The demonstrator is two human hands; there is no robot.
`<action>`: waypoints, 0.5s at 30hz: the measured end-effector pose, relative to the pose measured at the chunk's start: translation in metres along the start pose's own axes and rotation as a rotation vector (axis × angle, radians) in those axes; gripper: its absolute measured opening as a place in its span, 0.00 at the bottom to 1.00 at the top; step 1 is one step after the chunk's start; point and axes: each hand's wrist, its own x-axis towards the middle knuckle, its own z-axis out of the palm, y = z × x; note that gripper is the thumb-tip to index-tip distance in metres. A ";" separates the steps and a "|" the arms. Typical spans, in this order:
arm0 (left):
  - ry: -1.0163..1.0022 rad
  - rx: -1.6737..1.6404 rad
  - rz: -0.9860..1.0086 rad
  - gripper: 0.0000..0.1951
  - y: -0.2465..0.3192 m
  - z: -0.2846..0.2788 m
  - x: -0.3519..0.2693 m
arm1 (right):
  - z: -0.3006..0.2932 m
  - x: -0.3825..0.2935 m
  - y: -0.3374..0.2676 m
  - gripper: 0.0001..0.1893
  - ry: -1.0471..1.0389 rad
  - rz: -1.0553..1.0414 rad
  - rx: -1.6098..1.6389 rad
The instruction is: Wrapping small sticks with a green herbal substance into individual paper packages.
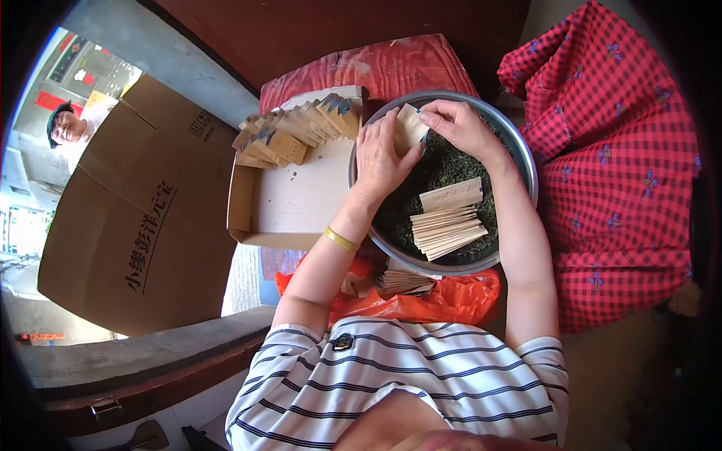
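Note:
A small tan paper packet is gripped by my left hand, with the thumb along its lower right side. My right hand pinches the packet's right edge. Both hands are over a round metal basin holding dark green dried leaves. A fanned stack of flat paper packets lies on the leaves near my side. Just above that stack rests a single flat packet, bearing print.
Left of the basin, a shallow cardboard box holds rows of bulging packets. An orange-red plastic bag with more flat packets lies between me and the basin. A large cardboard sheet stands left; red checked fabric hangs right. A person is outside.

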 end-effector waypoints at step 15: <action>0.006 0.009 -0.073 0.45 0.000 -0.001 0.001 | 0.001 0.004 0.016 0.10 0.109 0.124 -0.047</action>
